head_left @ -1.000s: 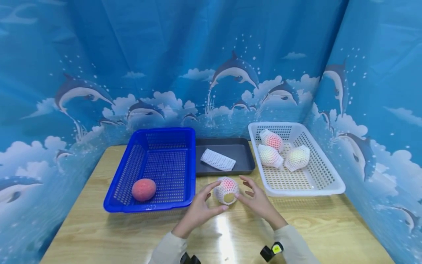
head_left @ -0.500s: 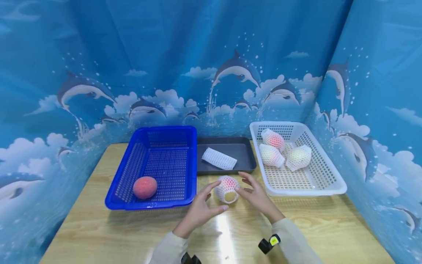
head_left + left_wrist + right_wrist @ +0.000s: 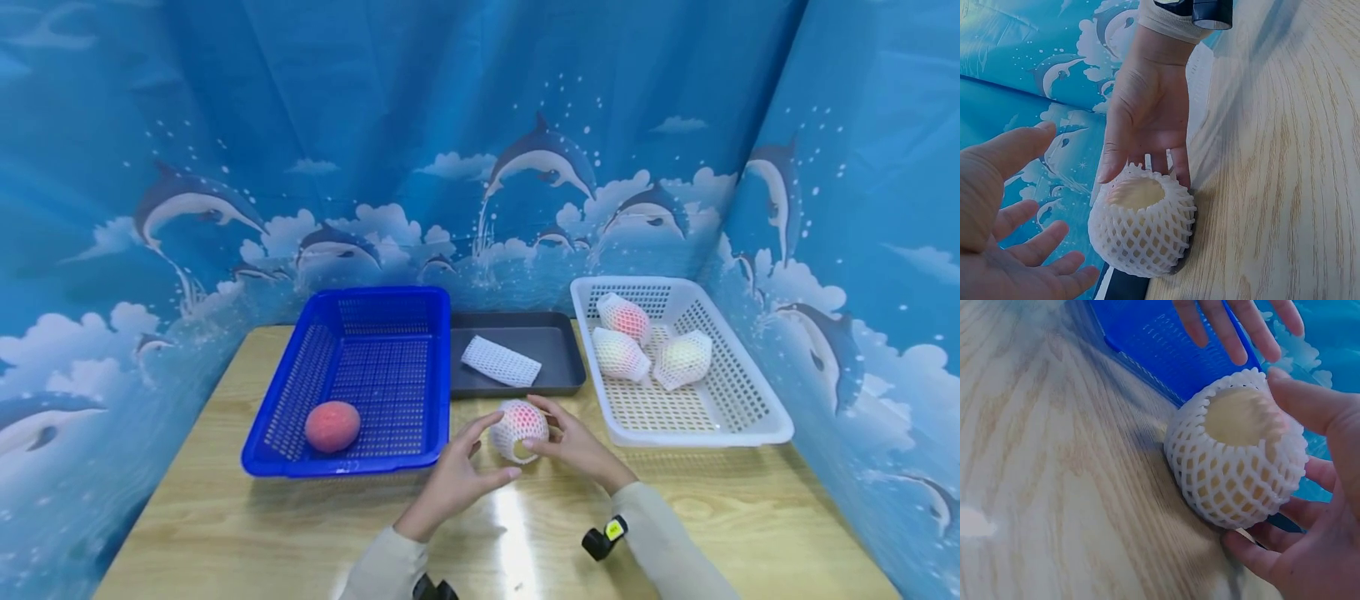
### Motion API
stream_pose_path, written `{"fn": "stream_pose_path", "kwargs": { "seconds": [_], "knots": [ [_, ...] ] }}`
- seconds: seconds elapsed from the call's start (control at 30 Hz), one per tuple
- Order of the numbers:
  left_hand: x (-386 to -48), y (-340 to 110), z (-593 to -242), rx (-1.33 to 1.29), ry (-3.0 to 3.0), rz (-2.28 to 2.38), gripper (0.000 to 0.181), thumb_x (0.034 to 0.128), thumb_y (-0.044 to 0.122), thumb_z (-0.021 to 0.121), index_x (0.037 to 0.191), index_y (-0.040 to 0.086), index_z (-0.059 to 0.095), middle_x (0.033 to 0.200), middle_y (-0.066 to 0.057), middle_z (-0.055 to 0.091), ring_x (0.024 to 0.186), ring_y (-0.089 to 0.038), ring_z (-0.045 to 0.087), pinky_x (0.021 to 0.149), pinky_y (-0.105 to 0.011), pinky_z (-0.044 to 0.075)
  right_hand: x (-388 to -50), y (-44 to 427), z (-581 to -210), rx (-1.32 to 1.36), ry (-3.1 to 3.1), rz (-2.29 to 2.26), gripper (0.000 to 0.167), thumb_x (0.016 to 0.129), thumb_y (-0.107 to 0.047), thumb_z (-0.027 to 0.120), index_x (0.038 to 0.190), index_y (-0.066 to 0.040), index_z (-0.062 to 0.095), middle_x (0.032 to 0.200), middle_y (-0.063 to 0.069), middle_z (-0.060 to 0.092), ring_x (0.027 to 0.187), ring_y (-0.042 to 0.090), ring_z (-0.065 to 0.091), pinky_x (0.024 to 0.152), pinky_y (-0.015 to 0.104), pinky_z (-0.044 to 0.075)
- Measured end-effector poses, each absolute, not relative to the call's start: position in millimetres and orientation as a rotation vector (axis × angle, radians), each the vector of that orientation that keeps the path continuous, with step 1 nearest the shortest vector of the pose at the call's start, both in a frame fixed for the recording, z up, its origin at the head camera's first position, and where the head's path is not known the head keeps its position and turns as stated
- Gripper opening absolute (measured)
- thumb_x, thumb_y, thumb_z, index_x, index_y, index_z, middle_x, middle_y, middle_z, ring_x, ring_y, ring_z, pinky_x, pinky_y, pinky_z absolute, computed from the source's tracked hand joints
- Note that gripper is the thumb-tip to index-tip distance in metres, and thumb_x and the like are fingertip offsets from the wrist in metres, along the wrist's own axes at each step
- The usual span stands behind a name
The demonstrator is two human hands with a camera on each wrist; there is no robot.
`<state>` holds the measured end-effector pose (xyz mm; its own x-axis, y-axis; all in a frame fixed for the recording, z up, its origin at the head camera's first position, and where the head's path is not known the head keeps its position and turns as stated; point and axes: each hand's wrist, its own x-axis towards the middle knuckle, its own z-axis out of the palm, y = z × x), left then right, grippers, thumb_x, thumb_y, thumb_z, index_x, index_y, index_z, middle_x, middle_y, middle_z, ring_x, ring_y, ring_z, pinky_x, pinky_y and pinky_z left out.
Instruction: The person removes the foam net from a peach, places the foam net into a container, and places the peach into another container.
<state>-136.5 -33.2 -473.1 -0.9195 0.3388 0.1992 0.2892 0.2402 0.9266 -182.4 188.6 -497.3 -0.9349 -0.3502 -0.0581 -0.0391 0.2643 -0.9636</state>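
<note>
A peach in a white foam net (image 3: 519,431) sits on the table between both hands, its pale yellow skin showing through the net's opening in both wrist views. My right hand (image 3: 579,448) grips it from the right, thumb at the net's opening and fingers around the far side (image 3: 1319,550). On the other side my left hand (image 3: 459,479) is spread with relaxed fingers, apart from the fruit in the left wrist view (image 3: 1022,231). A bare pink-red peach (image 3: 332,427) lies in the blue basket (image 3: 251,446).
Behind the hands, a dark grey tray (image 3: 558,350) holds a flat white foam net (image 3: 501,361). At the right, a white basket (image 3: 772,421) contains 3 netted fruits (image 3: 682,360). A blue dolphin-print curtain (image 3: 465,100) closes off the table's back and sides.
My right hand has moved in to the left and its fingers have closed around the netted peach. The left hand has stayed almost in place.
</note>
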Motion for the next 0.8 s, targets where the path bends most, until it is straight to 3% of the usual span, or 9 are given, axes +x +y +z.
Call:
{"fn": "stream_pose_path", "kwargs": {
  "seconds": [0.37,0.8],
  "knots": [
    [-138.0,-33.5,-473.9,0.624,2.440,1.823,0.074,0.0762,0.020,0.081,0.140,0.007,0.047,0.143,-0.018,0.045,0.132,-0.039,0.040,0.104,-0.059,0.037,-192.6,192.7,-511.0,-0.409,2.151,-1.772,0.080,0.087,-0.018,0.071,0.150,-0.005,0.024,0.145,0.022,0.041,0.128,0.036,0.046,0.104,0.040,0.043],
    [-136.2,-34.9,-470.3,0.637,2.436,1.807,0.075,0.0757,0.021,0.081,0.140,0.007,0.045,0.143,-0.016,0.046,0.131,-0.035,0.042,0.104,-0.055,0.040,-191.2,188.4,-509.7,-0.362,2.228,-1.786,0.067,0.083,-0.012,0.074,0.139,0.001,0.039,0.134,0.024,0.051,0.118,0.033,0.054,0.098,0.035,0.047]
  ]
}}
